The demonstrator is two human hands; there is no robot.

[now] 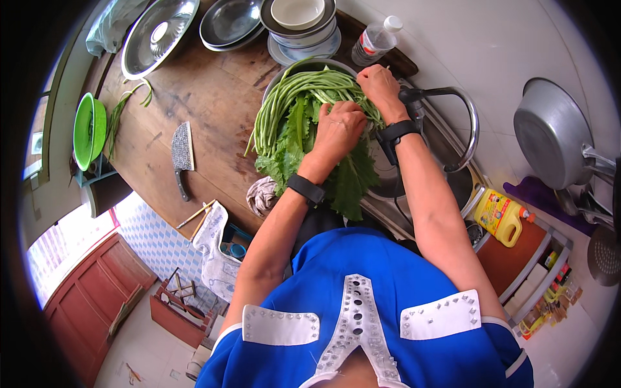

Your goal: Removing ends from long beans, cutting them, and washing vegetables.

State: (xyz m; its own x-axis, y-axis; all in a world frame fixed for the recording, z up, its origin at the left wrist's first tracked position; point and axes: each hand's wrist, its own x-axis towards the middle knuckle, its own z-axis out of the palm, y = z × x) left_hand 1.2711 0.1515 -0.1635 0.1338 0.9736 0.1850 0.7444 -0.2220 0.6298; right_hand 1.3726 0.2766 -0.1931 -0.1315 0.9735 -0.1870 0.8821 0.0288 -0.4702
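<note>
Long green beans (pixel 271 111) lie curved around leafy greens (pixel 301 126) in a metal basin (pixel 286 70) at the right end of the wooden counter. Over the greens and beans is my left hand (pixel 340 127), its fingers bent down among them; whether they grip anything is hidden. My right hand (pixel 381 87) is at the basin's right rim by the bean ends, its fingers curled; what it holds cannot be made out. Large leaves (pixel 354 179) hang over the near side towards the sink (pixel 446 184). Each wrist wears a black band.
A cleaver (pixel 182 157) lies on the wooden counter (pixel 218 126). Loose beans (pixel 116 116) lie near a green plastic basket (pixel 89 131). Stacked bowls (pixel 298 14) and a plastic bottle (pixel 373 46) stand behind the basin. A curved faucet (pixel 470 116) arches over the sink. A crumpled cloth (pixel 262 195) lies at the counter's front edge.
</note>
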